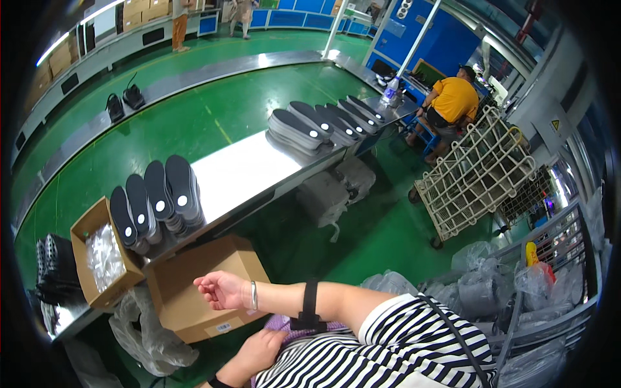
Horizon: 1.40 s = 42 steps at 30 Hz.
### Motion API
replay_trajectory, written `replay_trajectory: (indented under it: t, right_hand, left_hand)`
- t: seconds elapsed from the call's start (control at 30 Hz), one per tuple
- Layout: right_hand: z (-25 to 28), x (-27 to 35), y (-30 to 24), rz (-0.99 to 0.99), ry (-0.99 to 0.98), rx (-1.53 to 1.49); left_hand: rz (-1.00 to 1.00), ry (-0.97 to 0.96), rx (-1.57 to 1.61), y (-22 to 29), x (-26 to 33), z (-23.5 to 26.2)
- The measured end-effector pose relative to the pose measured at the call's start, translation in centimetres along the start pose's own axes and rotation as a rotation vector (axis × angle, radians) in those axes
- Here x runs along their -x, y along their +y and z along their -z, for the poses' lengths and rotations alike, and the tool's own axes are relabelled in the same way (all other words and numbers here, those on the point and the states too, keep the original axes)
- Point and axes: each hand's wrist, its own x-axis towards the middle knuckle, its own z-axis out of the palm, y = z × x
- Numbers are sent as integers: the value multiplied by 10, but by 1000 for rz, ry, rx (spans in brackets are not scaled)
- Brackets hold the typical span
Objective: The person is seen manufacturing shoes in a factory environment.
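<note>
My right hand [222, 290], with a silver bangle [253, 295] at its wrist, hangs palm-up over an open cardboard box [194, 323]. Its fingers are loosely curled and hold nothing. My left hand [261, 351] rests against my striped shirt [310, 362], touching a purple checked cloth [279, 323]; its fingers lie fairly flat. Beyond the box, several stacks of dark insoles [182, 187] with white round stickers stand on a shiny metal bench [239, 165]. At the bench's left end sits a smaller carton [132, 275] containing clear plastic packets [105, 258].
More insole stacks [294, 129] stand farther along the bench. Black shoes [55, 265] are at far left. Crumpled plastic [145, 336] hangs beside the box. A wire cart [475, 174] and a rack with bagged items [485, 288] are on the right. A person in yellow [455, 97] sits beyond.
</note>
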Motion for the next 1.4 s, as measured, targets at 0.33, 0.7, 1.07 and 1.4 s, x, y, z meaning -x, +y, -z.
replay_trajectory:
  t: [0.33, 0.7, 1.07, 1.4]
  right_hand:
    - [30, 51, 13, 252, -394, 1663]
    - [76, 57, 20, 325, 24, 1980]
    - [207, 78, 20, -287, 604, 773]
    - [179, -10, 59, -20, 366, 286]
  left_hand:
    - [857, 914, 1857, -72, 36, -53]
    - [734, 649, 2053, -101, 51, -78]
    - [1282, 1579, 1951, -181, 83, -178]
    - [909, 1536, 1917, -107, 58, -25]
